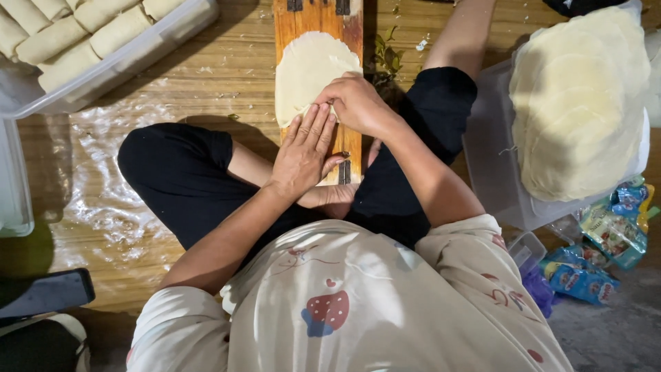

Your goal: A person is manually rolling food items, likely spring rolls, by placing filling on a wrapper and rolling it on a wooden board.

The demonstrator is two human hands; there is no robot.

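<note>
I sit cross-legged on a wooden floor with a narrow wooden board (351,24) laid lengthwise in front of me. A thin round pale wrapper sheet (306,69) lies flat on it. My left hand (303,151) rests palm down with its fingers straight on the near edge of the sheet. My right hand (358,103) is curled beside it, fingertips pressing on the same near edge as if pinching or folding it. Whatever lies under the fingers is hidden.
A clear plastic tub (131,58) of several pale finished rolls stands at the far left. At the right, a thick stack of round wrappers (578,103) sits on a plastic container. Colourful snack packets (606,241) lie at the right edge; crumpled plastic film (103,200) covers the floor at left.
</note>
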